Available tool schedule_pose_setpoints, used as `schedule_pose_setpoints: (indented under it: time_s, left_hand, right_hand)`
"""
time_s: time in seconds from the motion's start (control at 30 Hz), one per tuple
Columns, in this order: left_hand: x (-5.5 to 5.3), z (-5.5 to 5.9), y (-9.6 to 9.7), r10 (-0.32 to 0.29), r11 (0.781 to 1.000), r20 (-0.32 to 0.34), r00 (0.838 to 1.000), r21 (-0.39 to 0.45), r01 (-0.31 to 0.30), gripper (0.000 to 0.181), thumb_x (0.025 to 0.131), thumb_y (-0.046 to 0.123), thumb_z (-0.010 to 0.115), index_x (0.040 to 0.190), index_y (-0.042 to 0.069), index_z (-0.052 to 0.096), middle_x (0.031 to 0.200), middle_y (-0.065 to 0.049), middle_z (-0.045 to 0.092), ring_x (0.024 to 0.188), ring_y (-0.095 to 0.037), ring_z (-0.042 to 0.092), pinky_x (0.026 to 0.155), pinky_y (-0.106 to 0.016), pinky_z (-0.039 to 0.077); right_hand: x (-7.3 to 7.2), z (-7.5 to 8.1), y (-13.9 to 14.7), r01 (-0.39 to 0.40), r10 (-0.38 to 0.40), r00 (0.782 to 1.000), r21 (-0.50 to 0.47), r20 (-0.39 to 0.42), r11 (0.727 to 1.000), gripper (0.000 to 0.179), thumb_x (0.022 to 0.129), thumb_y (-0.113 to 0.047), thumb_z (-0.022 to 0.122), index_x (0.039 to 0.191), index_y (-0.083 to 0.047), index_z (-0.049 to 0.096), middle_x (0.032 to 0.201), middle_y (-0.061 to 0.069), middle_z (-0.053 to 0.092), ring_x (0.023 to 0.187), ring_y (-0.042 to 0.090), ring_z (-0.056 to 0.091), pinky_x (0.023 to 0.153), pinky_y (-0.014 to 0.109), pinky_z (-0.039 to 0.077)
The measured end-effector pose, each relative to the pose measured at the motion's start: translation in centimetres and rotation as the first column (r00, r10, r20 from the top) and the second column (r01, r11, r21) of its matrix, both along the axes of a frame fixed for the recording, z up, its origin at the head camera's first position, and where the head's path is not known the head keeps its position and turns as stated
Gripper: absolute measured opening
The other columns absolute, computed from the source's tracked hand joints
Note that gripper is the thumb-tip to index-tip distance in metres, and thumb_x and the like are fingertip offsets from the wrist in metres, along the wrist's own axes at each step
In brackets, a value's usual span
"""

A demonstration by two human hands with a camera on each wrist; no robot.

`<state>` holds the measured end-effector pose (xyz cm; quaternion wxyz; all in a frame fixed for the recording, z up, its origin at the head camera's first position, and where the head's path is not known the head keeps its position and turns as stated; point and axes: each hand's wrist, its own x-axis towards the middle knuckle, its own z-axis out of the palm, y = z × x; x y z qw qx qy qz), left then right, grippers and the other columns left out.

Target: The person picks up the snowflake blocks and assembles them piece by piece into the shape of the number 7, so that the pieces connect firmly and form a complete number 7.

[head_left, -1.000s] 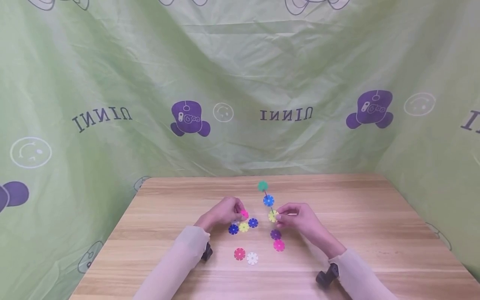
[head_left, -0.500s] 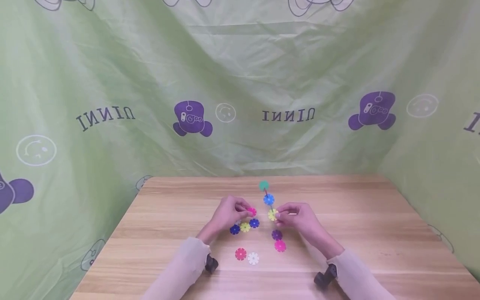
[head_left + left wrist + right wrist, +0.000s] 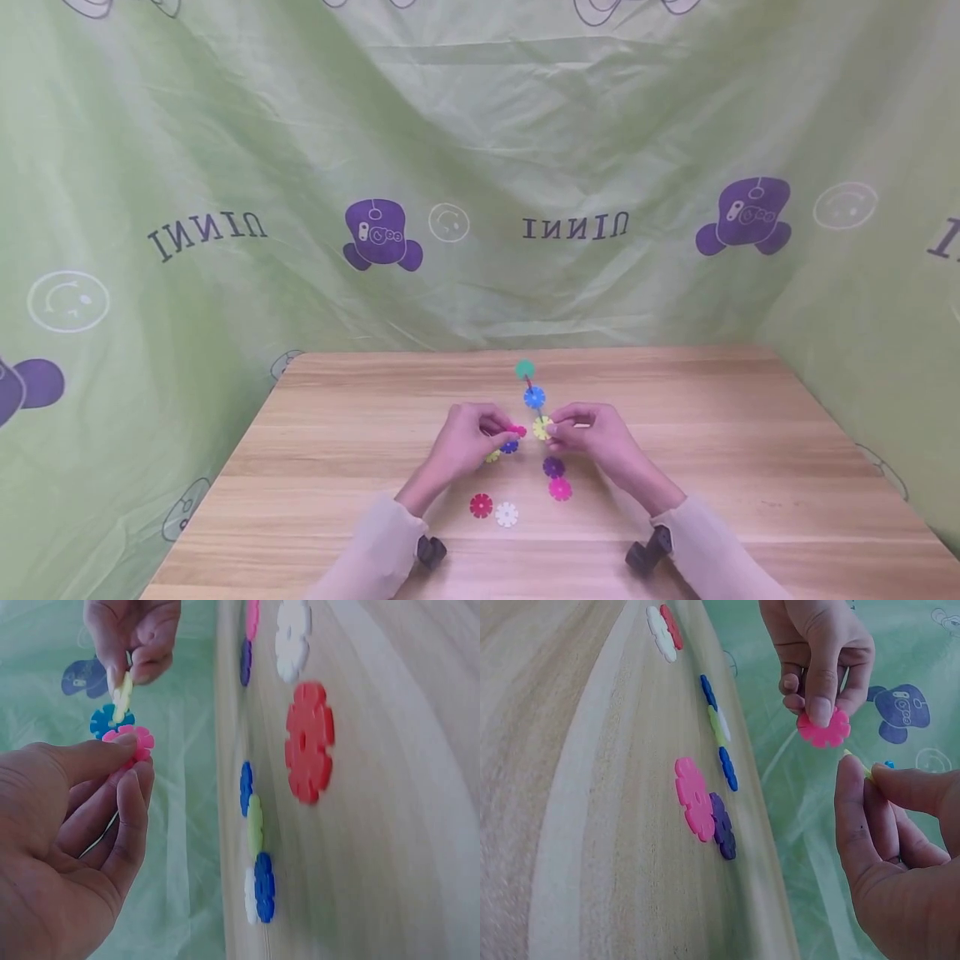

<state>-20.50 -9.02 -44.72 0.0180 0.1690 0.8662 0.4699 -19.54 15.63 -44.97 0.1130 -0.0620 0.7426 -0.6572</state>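
Between thumb and fingertips, my left hand [image 3: 465,435] pinches a pink notched snowflake disc [image 3: 826,735]. My right hand [image 3: 602,435] pinches a yellow snowflake disc [image 3: 541,428] by its right edge. That yellow disc is the near end of a chain, which runs up through a blue disc [image 3: 534,397] and a thin red piece seen edge-on to a green disc [image 3: 524,369]. In the head view the pink disc lies tilted just left of the yellow one. A small gap separates them in the right wrist view, where the fingers hide most of the yellow disc.
On the wooden table [image 3: 337,517] lie loose discs: purple [image 3: 553,467] and pink [image 3: 560,489] below my right hand, red [image 3: 481,506] and white [image 3: 507,515] nearer. Under my left hand are dark blue [image 3: 264,889], yellow [image 3: 256,825] and white [image 3: 250,900] ones. A green curtain [image 3: 465,125] hangs behind.
My left hand has moved right with the pink disc, close to the yellow one, and the disc has tipped flatter. My right hand and the chain have stayed almost still.
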Motion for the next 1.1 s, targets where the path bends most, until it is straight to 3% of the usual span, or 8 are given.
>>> schedule_pose_setpoints:
  time_s: [0.2,0.8,1.1]
  left_hand:
    - [0.4,0.1,0.3,0.002,1.000,-0.026,1.000,-0.007,-0.003,0.008,0.088,0.017,0.085,0.093,0.020,0.080,0.087,0.006,0.080,0.077,-0.006,0.070,0.068,-0.022,0.059]
    - [0.7,0.3,1.1,-0.017,1.000,-0.041,0.999,0.007,0.017,0.006,0.089,0.013,0.084,0.094,0.015,0.081,0.087,0.002,0.081,0.076,-0.008,0.069,0.066,-0.022,0.058]
    - [1.3,0.3,1.7,-0.041,0.997,-0.127,0.991,-0.075,0.032,0.005,0.090,0.008,0.081,0.096,0.009,0.081,0.090,-0.005,0.081,0.076,-0.004,0.070,0.069,-0.015,0.058]
  right_hand:
    - [0.0,0.1,0.0,-0.011,0.011,1.000,-0.007,-0.002,1.000,0.030,0.097,-0.007,0.072,0.121,0.010,0.067,0.100,0.014,0.079,0.093,0.030,0.080,0.091,0.041,0.065]
    - [0.0,0.0,-0.2,-0.006,0.006,1.000,-0.028,-0.005,1.000,0.030,0.096,-0.005,0.071,0.121,0.012,0.066,0.095,0.010,0.079,0.091,0.030,0.080,0.091,0.042,0.065]
    - [0.3,-0.1,-0.6,-0.005,0.005,1.000,-0.017,-0.003,1.000,0.029,0.095,-0.003,0.071,0.119,0.013,0.066,0.095,0.012,0.079,0.084,0.019,0.078,0.084,0.031,0.066]
